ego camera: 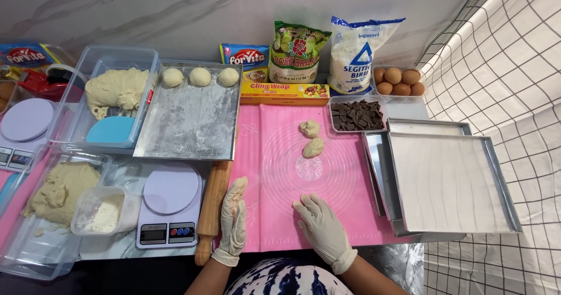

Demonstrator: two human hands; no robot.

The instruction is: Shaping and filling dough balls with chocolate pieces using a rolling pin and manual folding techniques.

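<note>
While both gloved hands are laid on the pink silicone mat [274, 213], nothing is gripped: the left hand [234, 222] is set on its edge beside the wooden rolling pin [211, 204] with fingers pressed together, and the right hand [321, 228] is rested palm down with fingers slightly spread. Two dough pieces [311, 138] are seen on the mat just beyond the right hand, near a small floured patch. Three dough balls [200, 76] are lined along the far edge of a floured metal tray [190, 125]. A large lump of dough and a blue scraper [111, 129] are held in a clear plastic tub [140, 55]; more dough is kept in a second clear tub [35, 254] at the near left, with a small container of flour [104, 212] beside it. Chocolate chunks are held in a small clear box [357, 115], and brown eggs in a clear tray [400, 81]. Empty stacked baking pans [450, 184] are placed at the right. Along the wall, a green pouch [299, 52], a white and blue bag [356, 49], a blue sachet [245, 55] and a long yellow box [284, 91] are lined up. A white digital scale [169, 210] is set left of the rolling pin.
</note>
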